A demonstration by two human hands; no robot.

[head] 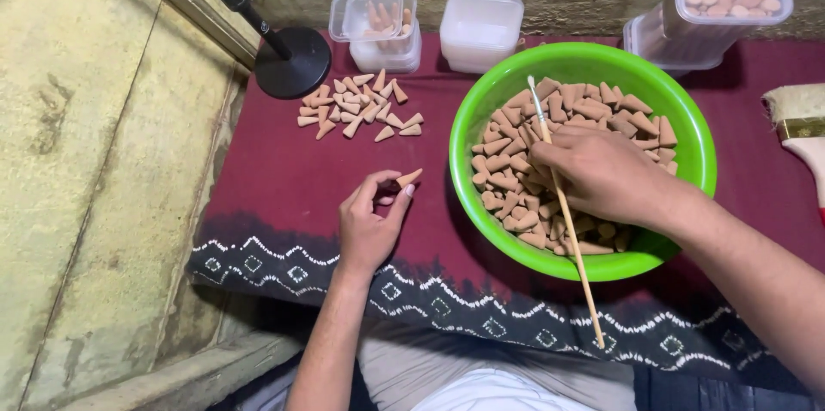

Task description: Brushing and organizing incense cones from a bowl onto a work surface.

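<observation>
Clay-coloured cone (409,177), pinched at its wide end by the left hand (371,222) at frame centre, just left of the green bowl (696,132).
It is small, matte terracotta, tapering to a point aimed up-right; a steady grip near the base should keep the tip from crumbling. A loose pile of cones (359,107) lies on the maroon cloth (275,162) above. The right hand (601,172) is closed on a thin wooden stick (574,248) over the bowl's heaped cones.

Evenly and fairly brightly lit from above, colours strong, no harsh glare. Soft shadows only under the green bowl (687,162) and the forearms. Sharp mid-frame, with slight wide-angle bending toward the edges.
</observation>
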